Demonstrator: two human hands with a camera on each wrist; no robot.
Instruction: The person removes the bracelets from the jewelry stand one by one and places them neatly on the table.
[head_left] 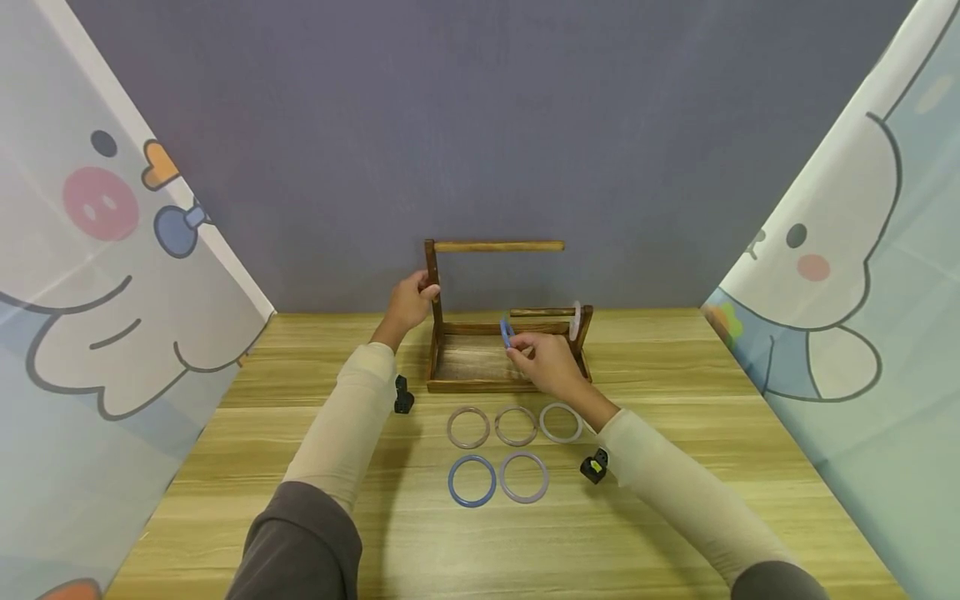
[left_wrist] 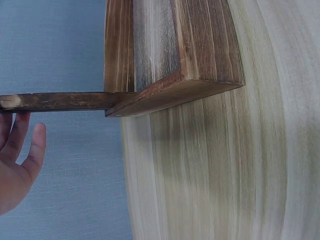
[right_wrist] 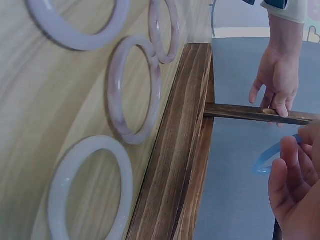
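Note:
A dark wooden stand point(head_left: 472, 386) has a tray base, a tall left post with an upper bar, and a shorter right post with a lower bar point(head_left: 540, 312). My left hand point(head_left: 411, 300) grips the tall post point(left_wrist: 65, 101) partway up, its fingers behind the wood. Between thumb and fingers my right hand point(head_left: 551, 364) pinches a blue bangle point(head_left: 506, 331), held up over the tray close to the lower bar's free left end. One pale bangle point(head_left: 576, 321) hangs on that bar near the right post. In the right wrist view the blue bangle point(right_wrist: 262, 162) is partly hidden by fingers.
In front of the stand several bangles lie flat in two rows, among them a blue one point(head_left: 472, 481), a lilac one point(head_left: 524, 477) and a whitish one point(head_left: 561, 422). A small black device point(head_left: 403, 396) sits by the left forearm, another point(head_left: 595, 467) by the right. Behind rises a grey backdrop point(head_left: 495, 125).

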